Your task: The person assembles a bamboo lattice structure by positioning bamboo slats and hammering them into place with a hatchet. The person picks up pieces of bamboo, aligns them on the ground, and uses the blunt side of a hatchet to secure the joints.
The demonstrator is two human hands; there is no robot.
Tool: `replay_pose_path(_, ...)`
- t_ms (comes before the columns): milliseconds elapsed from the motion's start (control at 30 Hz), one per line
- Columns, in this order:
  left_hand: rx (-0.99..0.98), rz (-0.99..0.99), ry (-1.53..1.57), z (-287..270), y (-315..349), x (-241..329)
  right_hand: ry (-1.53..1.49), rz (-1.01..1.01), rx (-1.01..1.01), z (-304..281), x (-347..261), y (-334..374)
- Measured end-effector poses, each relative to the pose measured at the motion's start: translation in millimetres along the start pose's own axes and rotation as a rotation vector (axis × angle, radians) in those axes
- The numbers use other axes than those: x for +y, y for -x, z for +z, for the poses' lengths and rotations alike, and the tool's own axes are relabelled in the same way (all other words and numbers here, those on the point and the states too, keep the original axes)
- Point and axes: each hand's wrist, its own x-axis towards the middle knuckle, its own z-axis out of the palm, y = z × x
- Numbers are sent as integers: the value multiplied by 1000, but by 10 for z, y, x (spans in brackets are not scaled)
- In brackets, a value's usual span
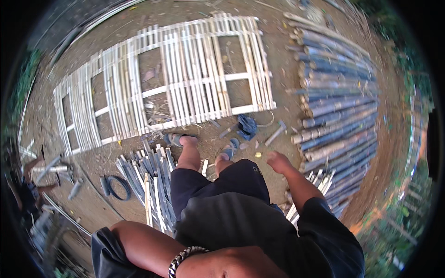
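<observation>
I stand on bare earth in dark shorts and blue sandals. My right hand (278,162) hangs beside my thigh, fingers curled in, holding nothing. My left forearm lies bent across the bottom of the view, with a metal chain bracelet (185,255) at the wrist. My left hand (236,265) is pressed close to my body at the lower edge, and its fingers are hidden. Just ahead of my feet lies a pale bamboo lattice panel (185,78) flat on the ground. A hammer (276,134) and a blue cloth (248,126) lie near its front edge.
A stack of long grey-blue bamboo poles (338,106) fills the right side. Split bamboo slats (148,180) lie in a bundle by my left leg, more by my right (315,178). A black coiled loop (116,186) and tools lie at the left.
</observation>
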Motion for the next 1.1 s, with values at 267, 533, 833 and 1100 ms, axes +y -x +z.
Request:
replay_pose_path(267, 17, -449, 1, -673, -277, -624, -468, 618, 60, 1253, 1155, 829)
replay_pose_path(533, -157, -796, 24, -1791, -196, -843, -975, 356, 112, 1892, 471, -8)
replay_pose_path(833, 245, -1621, -2105, -3797, 1685, 1024, -778, 433, 139, 2089, 1197, -2014)
replay_pose_path(1100, 899, -1701, -2452, -4185, 2729, 1628, -647, 651, 245, 2511, 2654, -3958)
